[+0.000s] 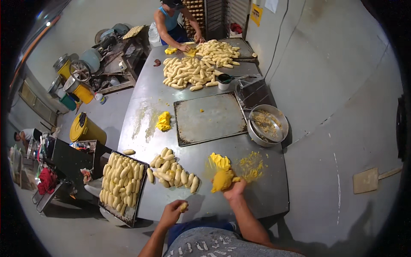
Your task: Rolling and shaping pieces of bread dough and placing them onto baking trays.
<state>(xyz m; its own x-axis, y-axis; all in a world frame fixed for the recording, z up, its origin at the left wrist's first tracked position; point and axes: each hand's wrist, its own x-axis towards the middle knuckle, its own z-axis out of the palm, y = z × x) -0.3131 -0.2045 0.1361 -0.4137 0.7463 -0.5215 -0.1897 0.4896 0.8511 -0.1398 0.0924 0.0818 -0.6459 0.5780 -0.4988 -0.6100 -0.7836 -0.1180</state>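
Note:
My left hand [172, 212], near the front edge of the metal table, pinches a small piece of dough [184, 207]. Against a yellow-brown lump of crumbly paste [222, 181] my right hand [235, 189] is closed, its fingers partly hidden by the lump. Just beyond that lump lies a smear of bright yellow, butter-like spread [220, 161], with scattered yellow crumbs [251, 166] to its right. A loose group of pale dough rolls [170, 170] sits ahead of my left hand. Further left, a tray of dough rolls [123, 182] stands at the table's left edge, filled in rows.
An empty-looking baking tray [210, 119] lies mid-table, a yellow spread lump [163, 121] to its left. Metal bowls with crumbly filling [268, 124] stand at right. Beyond are a white tub [223, 85], heaped dough rolls [190, 72] and a co-worker [172, 23] handling yellow spread.

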